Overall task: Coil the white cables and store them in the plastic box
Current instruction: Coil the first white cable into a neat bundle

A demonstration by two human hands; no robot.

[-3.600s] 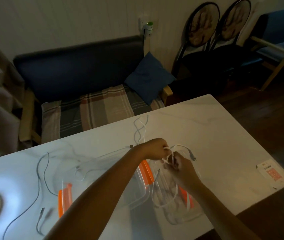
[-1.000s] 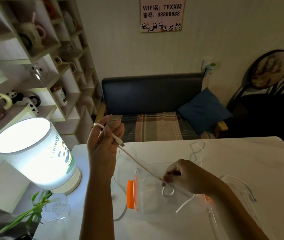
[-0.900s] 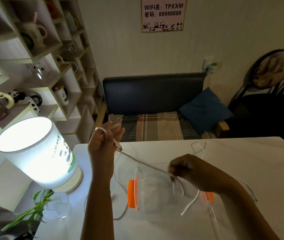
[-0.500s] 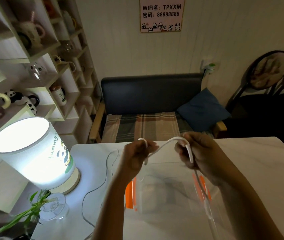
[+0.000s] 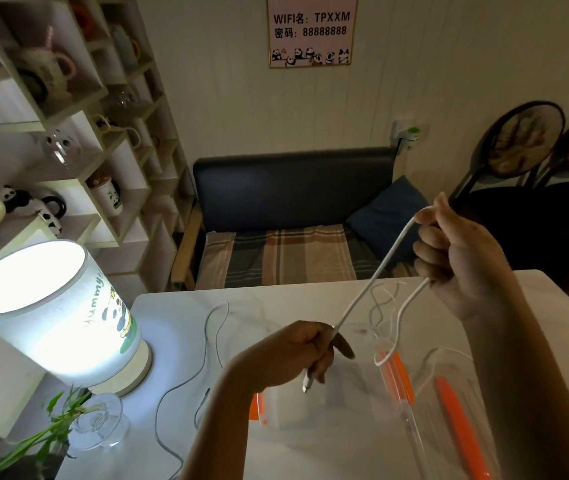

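A white cable (image 5: 373,278) runs taut between my two hands above the table. My left hand (image 5: 297,355) is closed on its plug end low over the table, and the plug tip pokes out below the fingers. My right hand (image 5: 456,251) is raised at the right and grips the cable higher up. From that hand the rest of the cable hangs in a loose curl toward the clear plastic box (image 5: 418,393) with orange clasps. Beneath my arms lies the box's clear lid (image 5: 314,403). Another thin white cable (image 5: 213,341) snakes across the table at the left.
A lit table lamp (image 5: 51,313) stands at the table's left edge, with a small glass vase and plant (image 5: 78,420) in front of it. A sofa with a blue cushion (image 5: 383,209) is behind the white table (image 5: 311,306). Shelves of mugs line the left wall.
Half a second ago both hands were close together holding a short arch of cable. Now my right hand has risen up and right, my left has dropped, and the cable is stretched straight.
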